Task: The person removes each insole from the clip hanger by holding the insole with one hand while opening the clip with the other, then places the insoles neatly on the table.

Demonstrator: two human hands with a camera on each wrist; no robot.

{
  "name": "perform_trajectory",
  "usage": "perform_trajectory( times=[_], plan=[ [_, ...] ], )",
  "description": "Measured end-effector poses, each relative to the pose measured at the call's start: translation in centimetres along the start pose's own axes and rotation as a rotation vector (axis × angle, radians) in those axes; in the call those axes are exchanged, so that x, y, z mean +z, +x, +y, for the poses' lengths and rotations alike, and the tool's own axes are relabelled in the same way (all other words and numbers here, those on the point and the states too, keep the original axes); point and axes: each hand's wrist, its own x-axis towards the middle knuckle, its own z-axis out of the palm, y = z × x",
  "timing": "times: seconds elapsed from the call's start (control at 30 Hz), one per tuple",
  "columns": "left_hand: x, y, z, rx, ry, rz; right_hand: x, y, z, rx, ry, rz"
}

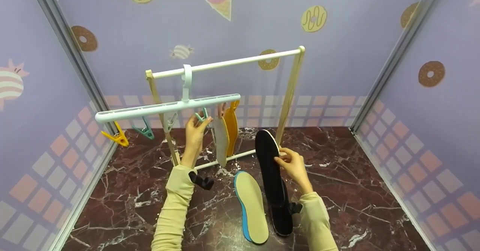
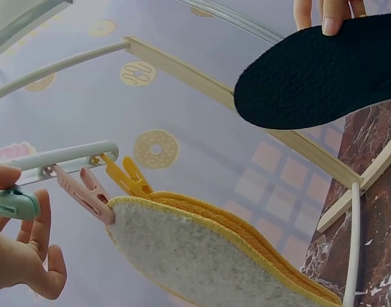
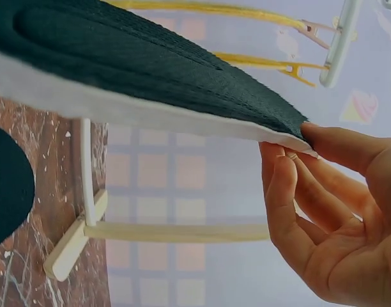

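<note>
My left hand (image 1: pixel 194 136) pinches a green clothes peg (image 2: pixel 16 204) that hangs from a pale hanger bar (image 1: pixel 150 111). In my right hand (image 1: pixel 294 166) a black insole (image 1: pixel 267 161) with a white underside is held by its edge, between thumb and fingers. A grey insole (image 1: pixel 221 140) with a yellow edge hangs from a pink peg (image 2: pixel 80 192), right of my left hand. Beside it an orange-yellow insole (image 1: pixel 232 129) hangs from a yellow peg (image 2: pixel 130 176). Whether the green peg's jaws are parted is hard to tell.
The hanger hooks over a rack (image 1: pixel 240 61) with wooden posts. Farther left hang a yellow peg (image 1: pixel 117 135), a teal peg (image 1: pixel 145 129) and a pale peg (image 1: pixel 170 122). On the dark marbled surface lie a beige-and-blue insole (image 1: pixel 251 206) and another black insole (image 1: pixel 283 219).
</note>
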Motion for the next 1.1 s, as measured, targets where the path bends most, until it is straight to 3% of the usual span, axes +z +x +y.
perform_trajectory(
  times=[0.43,0.93,1.1],
  plan=[
    [-0.2,-0.2,-0.4,-0.023,0.052,-0.001,-1.4,-0.4,0.8,0.099,-0.021,0.033],
    [-0.4,-0.5,-0.7,0.019,0.073,-0.034,-2.1,-1.1,2.7,0.084,-0.104,0.026],
    [-0.5,-0.4,-0.7,0.005,0.072,-0.036,-2.5,-1.3,3.4,0.119,-0.103,0.019]
  ],
)
